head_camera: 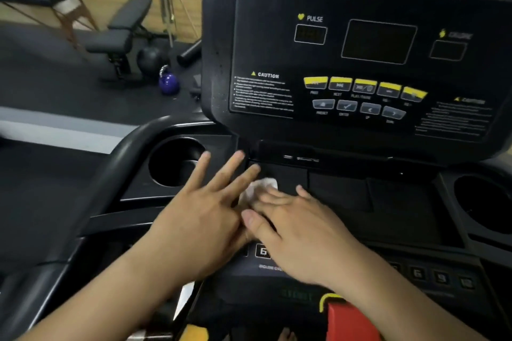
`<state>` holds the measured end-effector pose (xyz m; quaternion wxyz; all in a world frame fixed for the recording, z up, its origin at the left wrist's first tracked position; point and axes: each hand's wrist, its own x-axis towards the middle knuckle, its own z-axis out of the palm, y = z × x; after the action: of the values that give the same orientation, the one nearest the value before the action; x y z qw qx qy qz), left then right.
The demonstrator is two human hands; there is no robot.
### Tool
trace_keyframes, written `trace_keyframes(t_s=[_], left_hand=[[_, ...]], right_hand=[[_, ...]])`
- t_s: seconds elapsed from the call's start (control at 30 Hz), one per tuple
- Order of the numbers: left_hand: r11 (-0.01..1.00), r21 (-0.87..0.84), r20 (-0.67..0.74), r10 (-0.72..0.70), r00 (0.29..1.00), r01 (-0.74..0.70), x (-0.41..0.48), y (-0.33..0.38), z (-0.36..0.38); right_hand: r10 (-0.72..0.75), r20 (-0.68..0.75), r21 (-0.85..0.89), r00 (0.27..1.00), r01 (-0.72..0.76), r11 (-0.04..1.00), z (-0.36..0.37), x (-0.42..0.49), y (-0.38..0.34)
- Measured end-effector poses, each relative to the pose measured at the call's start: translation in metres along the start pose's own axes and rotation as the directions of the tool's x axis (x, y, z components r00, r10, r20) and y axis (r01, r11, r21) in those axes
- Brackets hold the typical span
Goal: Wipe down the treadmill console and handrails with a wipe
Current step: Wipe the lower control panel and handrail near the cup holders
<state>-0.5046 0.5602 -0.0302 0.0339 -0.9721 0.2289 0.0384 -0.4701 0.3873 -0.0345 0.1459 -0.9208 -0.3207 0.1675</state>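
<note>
The black treadmill console fills the upper right, with dark displays and yellow buttons. Below it lies a flat black tray. A small white wipe rests on the tray's left part. My right hand lies flat over the wipe's near side, fingers pointing left. My left hand is spread flat just left of the wipe, fingers apart, its fingertips near the left cup holder; whether it touches the wipe I cannot tell. The curved black left handrail runs down the left.
A second cup holder sits at the right. A red stop button with number keys lies near me. Beyond the machine on the gym floor stand a weight bench, a black ball and a purple kettlebell.
</note>
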Motion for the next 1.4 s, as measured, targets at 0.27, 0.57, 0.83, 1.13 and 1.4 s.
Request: trace_keyframes(t_s=[0.27, 0.57, 0.83, 1.13, 1.4], left_hand=[[0.966, -0.257, -0.121, -0.026, 0.992, -0.006, -0.004, -0.005, 0.016], [0.849, -0.528, -0.248, -0.152, 0.957, -0.001, 0.022, -0.034, 0.021], [0.784, -0.609, -0.377, -0.15, 0.914, -0.122, -0.005, -0.025, 0.039], [0.812, -0.565, -0.435, -0.138, 0.89, -0.15, -0.02, -0.026, 0.06], [0.754, -0.621, -0.453, -0.124, 0.883, -0.212, -0.021, -0.028, 0.052]], right_hand=[[0.038, -0.061, -0.027, 0.997, -0.04, 0.999, 0.007, 0.004, -0.009], [0.114, -0.028, 0.083, 0.993, -0.111, 0.99, 0.0, 0.028, -0.008], [0.055, -0.104, -0.067, 0.993, -0.062, 0.996, 0.019, 0.001, -0.016], [-0.033, -0.208, -0.081, 0.978, 0.016, 0.997, 0.034, -0.02, -0.021], [0.02, -0.255, -0.066, 0.967, -0.038, 0.997, 0.023, -0.001, -0.03]])
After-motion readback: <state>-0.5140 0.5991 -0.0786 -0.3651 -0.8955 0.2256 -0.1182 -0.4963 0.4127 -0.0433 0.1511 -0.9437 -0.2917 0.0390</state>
